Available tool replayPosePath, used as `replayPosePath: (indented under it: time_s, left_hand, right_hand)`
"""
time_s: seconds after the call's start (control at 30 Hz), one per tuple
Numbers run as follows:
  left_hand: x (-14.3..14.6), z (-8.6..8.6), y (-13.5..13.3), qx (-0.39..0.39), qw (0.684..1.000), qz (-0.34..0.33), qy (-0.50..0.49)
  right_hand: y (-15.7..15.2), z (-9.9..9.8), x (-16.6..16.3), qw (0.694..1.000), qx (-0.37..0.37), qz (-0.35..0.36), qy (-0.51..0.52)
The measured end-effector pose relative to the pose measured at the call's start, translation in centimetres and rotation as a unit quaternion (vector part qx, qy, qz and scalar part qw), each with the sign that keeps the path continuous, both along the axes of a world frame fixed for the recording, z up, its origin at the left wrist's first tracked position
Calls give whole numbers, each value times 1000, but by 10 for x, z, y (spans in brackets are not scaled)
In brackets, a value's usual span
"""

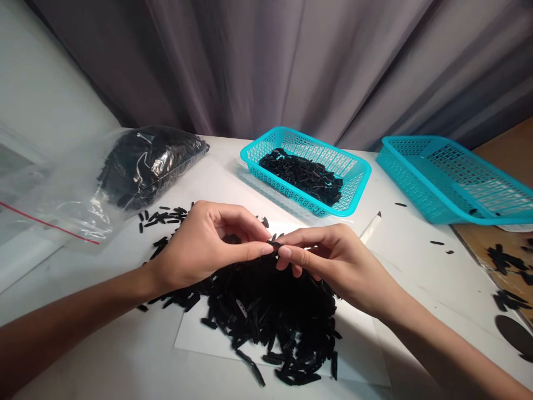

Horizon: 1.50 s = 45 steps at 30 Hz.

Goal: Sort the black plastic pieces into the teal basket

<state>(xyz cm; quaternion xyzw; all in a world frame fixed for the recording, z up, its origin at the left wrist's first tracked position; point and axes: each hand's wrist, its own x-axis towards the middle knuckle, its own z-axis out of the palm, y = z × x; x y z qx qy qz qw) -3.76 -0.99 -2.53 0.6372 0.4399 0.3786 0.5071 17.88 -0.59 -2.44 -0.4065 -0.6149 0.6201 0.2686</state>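
My left hand [208, 241] and my right hand [333, 258] meet fingertip to fingertip above a heap of small black plastic pieces [270, 311]. Both hands pinch the same small black piece [275, 244] between thumb and fingers. The heap lies partly on a white sheet of paper [358, 344] on the white table [125, 355]. Loose pieces are scattered to the left of my left hand [160, 216].
A turquoise basket [353, 183] holding black pieces stands behind the hands. A second turquoise basket [449, 178] sits at the right. A clear plastic bag [141, 164] full of black pieces lies at the left. A small white strip [370, 226] and stray pieces [510, 278] lie to the right.
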Motion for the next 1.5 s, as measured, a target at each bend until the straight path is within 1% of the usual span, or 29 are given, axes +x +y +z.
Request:
replayPosePath:
  time_s: [0.1, 0.27, 0.47, 0.5, 0.53, 0.57, 0.6, 0.63, 0.67, 0.7, 0.73, 0.77, 0.8, 0.83, 0.87, 0.9, 0.93, 0.97, 1.0, 1.07, 1.17, 1.27, 1.33, 1.4, 1.5]
  left_hand:
    - [1, 0, 0, 13, 1000, -6, 2]
    - [2, 1, -1, 30, 1000, -1, 9]
    - [2, 1, -3, 26, 1000, 3, 5]
    - [1, 0, -3, 26, 1000, 5, 5]
    - [1, -1, -2, 30, 999, 9, 11]
    - [1, -2, -2, 41, 999, 15, 27]
    - [0, -4, -1, 59, 996, 17, 57]
    - [0, -7, 0, 83, 991, 6, 101]
    - [0, -9, 1, 108, 982, -17, 153]
    - [-1, -13, 3, 131, 969, -48, 205]
    - [-1, -17, 4, 149, 953, -83, 250]
    - [-1, -20, 5, 160, 939, -112, 284]
    - [-1, -24, 6, 168, 928, -132, 304]
    - [-2, -27, 6, 174, 923, -143, 313]
    - [-2, -30, 6, 181, 920, -147, 315]
    - [-3, -31, 7, 188, 919, -149, 312]
    - [-3, -32, 7, 193, 920, -150, 306]
    - [-4, -32, 7, 197, 921, -149, 300]
    - [-4, -31, 7, 197, 923, -148, 296]
    - [-4, -29, 8, 192, 925, -146, 294]
    - [-2, -23, 7, 186, 929, -129, 294]
    - [0, -20, 4, 196, 943, -84, 257]
    - [2, -19, 1, 202, 953, -50, 219]
    - [3, -17, -1, 208, 959, -26, 190]
    - [4, -15, -3, 218, 962, -13, 164]
  right_hand:
    - [1, 0, 1, 1000, 8, -1, -1]
    - [0, -3, 4, 998, 52, -13, -36]
    - [-1, -4, 0, 993, 98, -7, -63]
    - [2, -3, 2, 991, 114, -6, -75]
    - [6, -1, 7, 985, 143, -22, -97]
    - [12, 1, 13, 971, 189, -61, -133]
    - [19, 3, 21, 946, 244, -116, -178]
    - [26, 5, 30, 903, 307, -194, -231]
    - [33, 7, 38, 851, 363, -259, -278]
    - [38, 8, 45, 818, 392, -283, -310]
    - [42, 8, 50, 813, 398, -277, -321]
    - [42, 8, 51, 831, 389, -239, -319]
    - [41, 6, 49, 859, 370, -171, -310]
    - [37, 3, 45, 885, 347, -85, -299]
    - [33, -1, 39, 900, 324, 8, -291]
    - [28, -5, 32, 904, 304, 90, -288]
    - [24, -10, 26, 902, 287, 147, -287]
    - [20, -14, 20, 901, 273, 182, -285]
    - [19, -17, 16, 903, 260, 195, -282]
    - [18, -20, 12, 917, 239, 173, -268]
    - [21, -16, 13, 949, 199, 103, -221]
    - [20, -11, 12, 979, 135, 42, -148]
    - [17, -9, 9, 988, 104, 18, -110]
    - [13, -8, 7, 991, 102, 11, -89]
    - [7, -6, 5, 985, 146, -4, -88]
